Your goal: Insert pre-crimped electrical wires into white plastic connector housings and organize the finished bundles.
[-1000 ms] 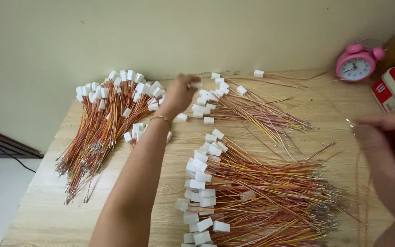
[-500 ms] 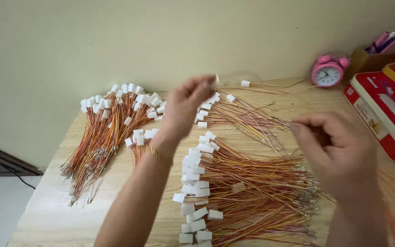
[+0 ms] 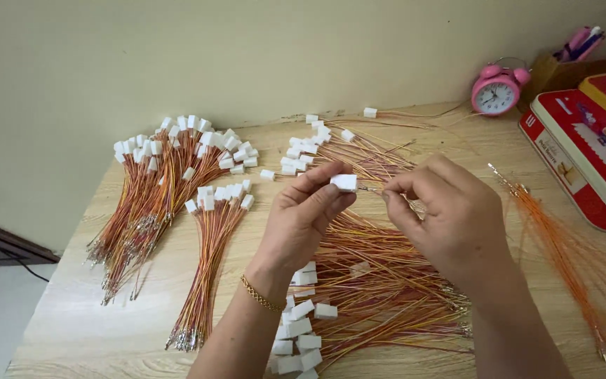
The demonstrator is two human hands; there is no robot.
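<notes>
Backdrop: pale cream wall behind a light wood-grain counter; dark strip and a cable at the lower left edge.
Left hand: left hand raised above the counter, palm toward the camera, thumb and fingers closed in a pinch on a small white connector; a gold bracelet sits on the wrist.
Right hand: right hand level with the left, back toward the camera; thumb and forefinger pinched tight on a thin wire end whose tip meets the side of the white connector.
Connector: held in the air between the two hands, above the middle pile, clear of the counter.
Middle pile: loose harnesses of red, orange and yellow wires with white plugs, spread under both forearms; more lie fanned behind the hands toward the wall.
Left bundles: sorted wire bundles with white plugs pointing to the wall, well apart from the hands; a slimmer bundle lies just beside them.
Right side: bare orange wires without plugs, laid diagonally near the right hand; a red tin beyond them at the edge.
Back corner: pink alarm clock near the wall; a wooden pen holder with pink pens just beside it.
</notes>
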